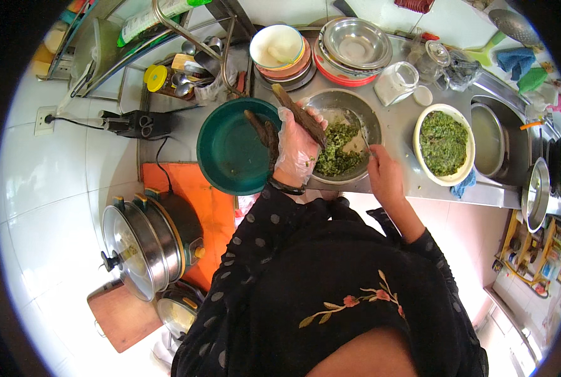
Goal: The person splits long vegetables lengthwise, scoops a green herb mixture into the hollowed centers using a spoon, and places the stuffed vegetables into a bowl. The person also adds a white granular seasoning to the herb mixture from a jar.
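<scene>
My left hand (293,148), in a clear plastic glove, grips a long dark-brown piece of food (304,115), perhaps a vegetable, at the left rim of a steel bowl (378,115). Inside that bowl lies a chopped green mixture (339,158) with pale bits. My right hand (385,172) is bare and holds the thin metal handle of a utensil (365,139); whether it ends in a spoon is unclear. Left of the bowl, a dark green basin (221,151) contains more brown pieces (257,127), partly hidden by my left hand. A cream bowl (417,139) is full of green mixture.
Stacked bowls (285,47) and metal dishes (356,42) stand behind, near a glass jar (396,84) and its white lid (422,95). The sink (516,141) is at right. A lidded steamer (162,240) sits at left, above a wooden board (125,315).
</scene>
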Demonstrator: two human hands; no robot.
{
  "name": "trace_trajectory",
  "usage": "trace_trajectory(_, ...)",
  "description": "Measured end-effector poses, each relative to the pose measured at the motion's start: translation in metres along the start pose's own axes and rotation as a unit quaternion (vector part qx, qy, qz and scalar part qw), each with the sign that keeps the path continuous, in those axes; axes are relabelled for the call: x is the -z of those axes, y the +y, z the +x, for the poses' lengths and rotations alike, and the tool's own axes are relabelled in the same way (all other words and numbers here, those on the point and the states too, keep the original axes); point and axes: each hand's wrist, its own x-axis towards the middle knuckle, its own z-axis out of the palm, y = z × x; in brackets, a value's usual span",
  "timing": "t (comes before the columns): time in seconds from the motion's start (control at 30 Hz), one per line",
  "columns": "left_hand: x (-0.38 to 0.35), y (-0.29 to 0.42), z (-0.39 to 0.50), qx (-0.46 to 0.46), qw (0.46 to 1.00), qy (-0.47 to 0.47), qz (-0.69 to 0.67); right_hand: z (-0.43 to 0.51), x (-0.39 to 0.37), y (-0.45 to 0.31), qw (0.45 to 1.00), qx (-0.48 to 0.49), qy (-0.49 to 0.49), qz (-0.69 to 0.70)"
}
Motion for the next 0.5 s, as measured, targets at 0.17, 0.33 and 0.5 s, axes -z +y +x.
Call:
trace_trajectory(0.17, -0.001, -0.015, 0.0, -0.041, 0.999, 0.018, -0.002, -0.006, 0.025, -0.003, 0.995, 0.018, -0.052, 0.082)
trace_trajectory(0.33, -0.006, -0.027, 0.003, -0.063, 0.995, 0.077, -0.03, -0.018, 0.036, -0.008, 0.99, 0.063, -0.08, 0.094)
trace_trajectory(0.5, -0.019, -0.031, 0.01, -0.075, 0.994, 0.061, -0.044, -0.021, 0.029, -0.009, 0.993, 0.079, -0.07, 0.059)
